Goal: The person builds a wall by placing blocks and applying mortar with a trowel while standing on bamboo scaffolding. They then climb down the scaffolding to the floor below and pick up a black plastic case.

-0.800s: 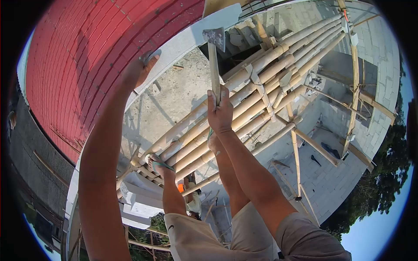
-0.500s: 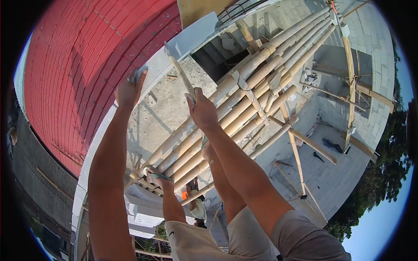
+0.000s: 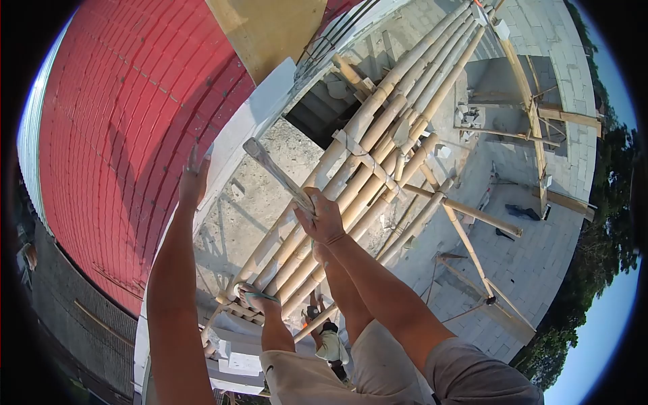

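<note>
My right hand (image 3: 320, 217) is wrapped round the lower end of a worn wooden stick-like tool (image 3: 275, 169), whose wider end points up and left over the concrete ledge. On the left, my left hand (image 3: 194, 182) is raised beside the edge of the white wall (image 3: 226, 158), against the red roof. Its fingers are closed round a small greyish object too unclear to name. Below my right hand lie bamboo poles (image 3: 351, 196), with my sandalled foot (image 3: 256, 297) standing on them.
The red tiled roof (image 3: 128, 135) fills the left side. Bamboo scaffolding (image 3: 526, 94) stands at the right by a grey block wall (image 3: 574, 155). A dark opening (image 3: 320, 121) shows in the floor. Another person (image 3: 331, 344) is below the poles.
The wooden tool has tilted further left and its wide face now shows more. My left hand is lower in view. The view has shifted, with more of the brown board showing at the top.
</note>
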Demonstrator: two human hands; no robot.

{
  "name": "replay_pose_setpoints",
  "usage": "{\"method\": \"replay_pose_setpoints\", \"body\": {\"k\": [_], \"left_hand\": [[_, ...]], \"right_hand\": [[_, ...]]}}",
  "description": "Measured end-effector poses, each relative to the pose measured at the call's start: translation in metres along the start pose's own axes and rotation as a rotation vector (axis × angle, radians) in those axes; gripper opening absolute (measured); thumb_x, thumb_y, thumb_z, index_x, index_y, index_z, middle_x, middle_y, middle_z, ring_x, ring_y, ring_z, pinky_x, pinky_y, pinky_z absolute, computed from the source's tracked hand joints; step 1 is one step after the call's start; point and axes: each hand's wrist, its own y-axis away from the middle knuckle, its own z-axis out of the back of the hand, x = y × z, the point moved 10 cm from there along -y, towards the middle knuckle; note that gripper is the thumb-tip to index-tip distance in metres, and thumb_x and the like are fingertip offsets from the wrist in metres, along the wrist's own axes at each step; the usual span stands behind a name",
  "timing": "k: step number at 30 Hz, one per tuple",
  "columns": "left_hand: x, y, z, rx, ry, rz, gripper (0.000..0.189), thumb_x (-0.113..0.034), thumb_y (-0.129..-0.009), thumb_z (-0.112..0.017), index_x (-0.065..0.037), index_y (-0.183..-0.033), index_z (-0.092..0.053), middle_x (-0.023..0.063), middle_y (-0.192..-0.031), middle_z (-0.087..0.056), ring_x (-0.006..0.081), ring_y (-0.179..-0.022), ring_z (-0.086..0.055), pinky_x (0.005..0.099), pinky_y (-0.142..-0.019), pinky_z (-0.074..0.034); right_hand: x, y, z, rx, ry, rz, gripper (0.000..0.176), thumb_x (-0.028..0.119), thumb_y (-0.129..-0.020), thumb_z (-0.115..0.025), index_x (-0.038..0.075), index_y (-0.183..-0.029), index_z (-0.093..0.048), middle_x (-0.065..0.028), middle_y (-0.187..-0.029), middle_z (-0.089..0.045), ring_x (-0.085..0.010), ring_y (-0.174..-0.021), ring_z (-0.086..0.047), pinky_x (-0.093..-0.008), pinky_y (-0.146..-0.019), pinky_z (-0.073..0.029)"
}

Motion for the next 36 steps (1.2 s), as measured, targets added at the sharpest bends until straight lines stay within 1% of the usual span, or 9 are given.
{"method": "replay_pose_setpoints", "body": {"k": [4, 8, 9, 12, 17, 23, 26, 30, 36], "left_hand": [[-0.014, 0.081, 0.059, -0.157, 0.394, -0.011, 0.067, -0.042, -0.097, -0.048, 0.002, -0.145, -0.031, 0.0211, -0.146, -0.039, 0.0312, -0.135, -0.038, 0.0365, -0.109, -0.032], [0.072, 0.200, 0.036, 0.007, 0.744, 0.333, 0.057, -0.039, -0.096, -0.050, -0.001, -0.138, -0.044, 0.0133, -0.133, -0.054, 0.0230, -0.118, -0.054, 0.0320, -0.096, -0.040], [0.085, 0.244, 0.033, 0.108, 0.767, 0.502, 0.056, -0.042, -0.096, -0.051, -0.005, -0.137, -0.045, 0.0117, -0.131, -0.055, 0.0232, -0.115, -0.056, 0.0339, -0.091, -0.043], [0.147, 0.381, 0.022, 0.259, 0.809, 0.837, 0.060, -0.044, -0.097, -0.045, -0.004, -0.142, -0.036, 0.0134, -0.136, -0.052, 0.0265, -0.111, -0.058, 0.0408, -0.092, -0.044], [0.191, 0.526, 0.074, 0.395, 0.664, 0.954, 0.059, -0.042, -0.097, -0.046, -0.004, -0.141, -0.036, 0.0173, -0.139, -0.049, 0.0312, -0.114, -0.057, 0.0437, -0.094, -0.044], [0.166, 0.526, 0.168, 0.233, 0.708, 0.752, 0.058, -0.039, -0.096, -0.048, -0.004, -0.141, -0.037, 0.0174, -0.138, -0.048, 0.0335, -0.115, -0.057, 0.0464, -0.099, -0.041], [0.163, 0.503, 0.215, 0.121, 0.770, 0.648, 0.056, -0.038, -0.093, -0.052, -0.006, -0.137, -0.041, 0.0157, -0.132, -0.053, 0.0310, -0.108, -0.059, 0.0428, -0.087, -0.046], [0.162, 0.479, 0.253, 0.014, 0.807, 0.538, 0.057, -0.039, -0.091, -0.056, -0.005, -0.135, -0.044, 0.0149, -0.127, -0.057, 0.0286, -0.099, -0.063, 0.0377, -0.075, -0.048], [0.151, 0.484, 0.271, -0.010, 0.855, 0.496, 0.057, -0.039, -0.091, -0.055, -0.004, -0.134, -0.043, 0.0153, -0.126, -0.058, 0.0285, -0.098, -0.063, 0.0348, -0.070, -0.047]], "right_hand": [[-0.007, 0.065, 0.043, -0.102, 0.017, -0.033, 0.027, 0.021, -0.078, -0.072, 0.008, -0.098, -0.059, -0.0142, -0.086, -0.065, -0.0351, -0.075, -0.066, -0.0391, -0.063, -0.054], [0.010, 0.134, 0.090, 0.091, 0.185, -0.547, 0.044, 0.046, -0.080, -0.066, 0.007, -0.101, -0.064, -0.0192, -0.088, -0.068, -0.0382, -0.084, -0.066, -0.0416, -0.075, -0.053], [0.022, 0.149, 0.103, -0.007, 0.292, -0.438, 0.035, 0.042, -0.085, -0.064, 0.006, -0.087, -0.062, -0.0182, -0.072, -0.064, -0.0380, -0.069, -0.064, -0.0434, -0.061, -0.049], [0.013, 0.221, 0.118, 0.050, 0.208, -0.639, 0.040, 0.046, -0.084, -0.062, 0.007, -0.089, -0.062, -0.0184, -0.074, -0.065, -0.0390, -0.072, -0.064, -0.0458, -0.064, -0.048], [0.012, 0.345, 0.135, 0.067, 0.308, -1.076, 0.048, 0.050, -0.083, -0.060, 0.011, -0.111, -0.065, -0.0204, -0.107, -0.066, -0.0367, -0.101, -0.063, -0.0450, -0.087, -0.050], [-0.024, 0.421, 0.128, 0.165, 0.272, -1.287, 0.042, 0.044, -0.084, -0.062, 0.008, -0.103, -0.069, -0.0150, -0.094, -0.070, -0.0287, -0.091, -0.068, -0.0407, -0.078, -0.054], [-0.073, 0.429, 0.090, 0.267, -0.015, -1.230, 0.024, 0.024, -0.091, -0.062, 0.001, -0.086, -0.069, -0.0084, -0.059, -0.053, -0.0169, -0.044, -0.047, -0.0392, -0.039, -0.037], [-0.045, 0.410, 0.090, 0.232, -0.245, -1.404, 0.021, 0.028, -0.093, -0.059, 0.007, -0.090, -0.062, -0.0007, -0.056, -0.034, -0.0128, -0.045, -0.029, -0.0303, -0.041, -0.028], [-0.006, 0.398, 0.099, 0.210, -0.384, -1.352, 0.029, 0.032, -0.087, -0.065, 0.004, -0.086, -0.057, -0.0018, -0.055, -0.031, -0.0139, -0.045, -0.032, -0.0316, -0.041, -0.026]]}}
